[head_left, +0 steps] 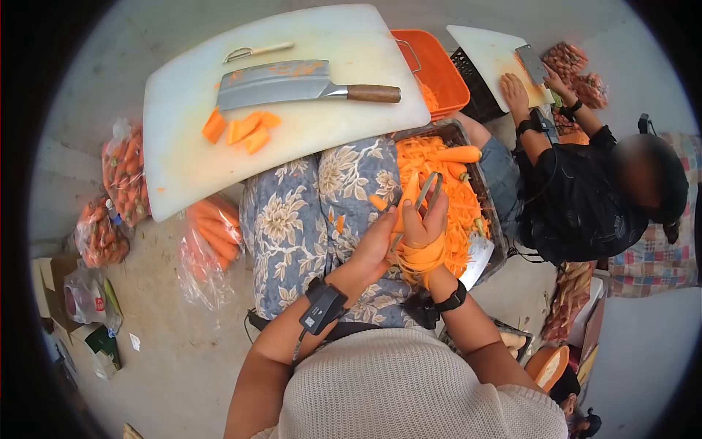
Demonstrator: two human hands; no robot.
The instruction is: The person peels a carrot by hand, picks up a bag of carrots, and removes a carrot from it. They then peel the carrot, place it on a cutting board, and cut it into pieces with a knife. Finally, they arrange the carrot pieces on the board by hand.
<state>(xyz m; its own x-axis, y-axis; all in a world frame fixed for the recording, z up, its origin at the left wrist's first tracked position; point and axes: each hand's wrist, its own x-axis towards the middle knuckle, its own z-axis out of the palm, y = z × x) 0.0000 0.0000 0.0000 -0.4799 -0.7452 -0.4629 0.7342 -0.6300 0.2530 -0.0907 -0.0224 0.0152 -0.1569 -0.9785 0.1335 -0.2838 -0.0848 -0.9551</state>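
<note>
My left hand (pixel 374 243) is closed, with its fingertips at a peeled carrot (pixel 412 192) that points up between the hands. Right beside it, my right hand (pixel 428 223) is closed around a metal peeler (pixel 433 189), whose looped end shows above the fingers. Orange strips (pixel 423 257) lie around the right palm and wrist. Beneath the hands, a dark crate (pixel 499 241) holds carrot shavings (pixel 457 208) and a peeled whole carrot (pixel 459 154). My fingers partly hide the carrot's lower end.
On the white cutting board (pixel 175 157) lie a cleaver (pixel 281 82), another peeler (pixel 259 50) and several carrot chunks (pixel 252 132). An orange tub (pixel 457 80) stands behind the crate. Bagged carrots (pixel 216 234) sit left. At right, a co-worker (pixel 578 197) works with a cleaver (pixel 531 64) on another board (pixel 482 44).
</note>
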